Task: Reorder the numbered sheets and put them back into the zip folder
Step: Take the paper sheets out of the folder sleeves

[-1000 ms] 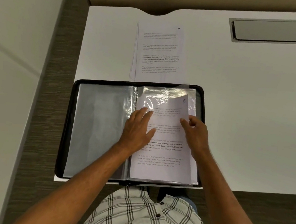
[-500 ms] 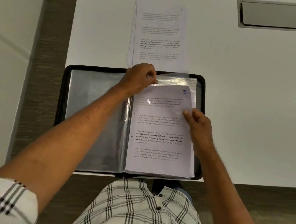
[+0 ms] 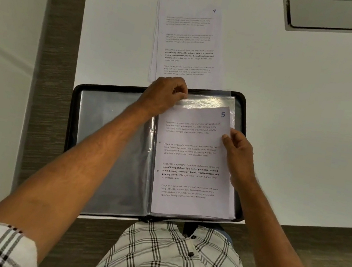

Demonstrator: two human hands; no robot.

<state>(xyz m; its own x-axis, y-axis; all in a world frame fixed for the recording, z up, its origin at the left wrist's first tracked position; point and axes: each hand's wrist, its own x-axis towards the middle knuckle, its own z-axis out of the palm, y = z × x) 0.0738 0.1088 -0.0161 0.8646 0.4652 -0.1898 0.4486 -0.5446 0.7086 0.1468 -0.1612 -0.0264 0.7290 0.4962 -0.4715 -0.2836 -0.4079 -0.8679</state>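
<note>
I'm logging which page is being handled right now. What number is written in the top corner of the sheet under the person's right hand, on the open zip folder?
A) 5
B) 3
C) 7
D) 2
A: the sheet that the right hand holds by its edge over the zip folder shows a handwritten 5 in its top right corner.

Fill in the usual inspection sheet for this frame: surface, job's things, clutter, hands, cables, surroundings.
Surface: white desk, with a recessed grey hatch at the far right.
Job's things: zip folder lies open; sheet 5 lies on its right side; stack topped by sheet 7 lies beyond it.
Clutter: nothing seen.
Hands: left hand pinches the clear sleeve top; right hand holds sheet 5's right edge.
Cables: nothing seen.
Surroundings: dark wood-grain floor, pale panel at left.
</note>
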